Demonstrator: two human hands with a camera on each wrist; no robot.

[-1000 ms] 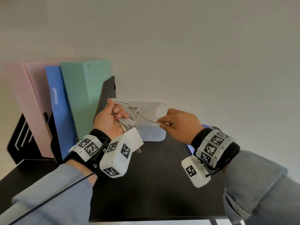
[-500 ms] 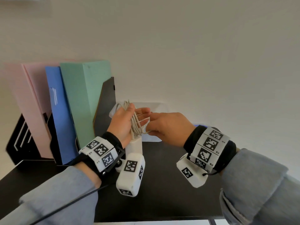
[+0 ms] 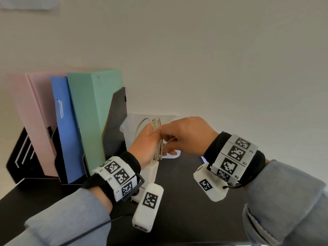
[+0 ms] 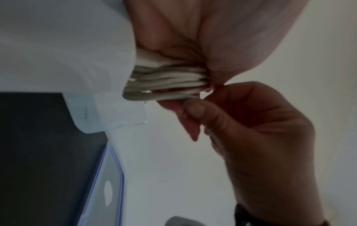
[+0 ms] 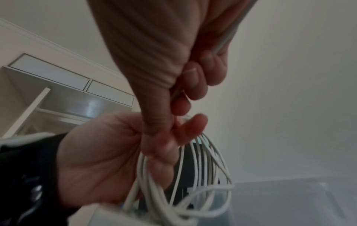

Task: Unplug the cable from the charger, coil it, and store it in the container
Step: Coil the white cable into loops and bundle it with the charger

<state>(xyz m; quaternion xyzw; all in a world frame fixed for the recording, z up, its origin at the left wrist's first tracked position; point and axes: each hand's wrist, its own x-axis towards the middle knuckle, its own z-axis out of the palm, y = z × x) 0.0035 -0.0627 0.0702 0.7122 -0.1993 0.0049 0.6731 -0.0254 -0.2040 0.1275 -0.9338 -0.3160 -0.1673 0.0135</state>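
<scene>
My left hand (image 3: 150,139) grips a coil of white cable (image 3: 157,146) above the black desk. The white charger (image 3: 151,172) hangs just under that hand, against the coil. My right hand (image 3: 170,139) meets the left hand at the coil, its fingers curled round a strand. In the left wrist view the bundled cable (image 4: 168,85) sits between my left fingers, beside the charger (image 4: 58,45), with my right hand (image 4: 251,137) just below. The right wrist view shows the cable loops (image 5: 203,175) lying across my left palm (image 5: 108,160). The clear container (image 3: 128,126) stands right behind both hands.
Pink, blue and green folders (image 3: 92,112) stand in a black file rack (image 3: 117,121) to the left of the container. A clear lid with a blue rim (image 4: 108,183) lies on the desk (image 3: 177,201) to the right, by the wall.
My right hand, earlier holding a stretched strand out to the right, has moved left onto the coil. The left hand has turned so the charger now hangs below it.
</scene>
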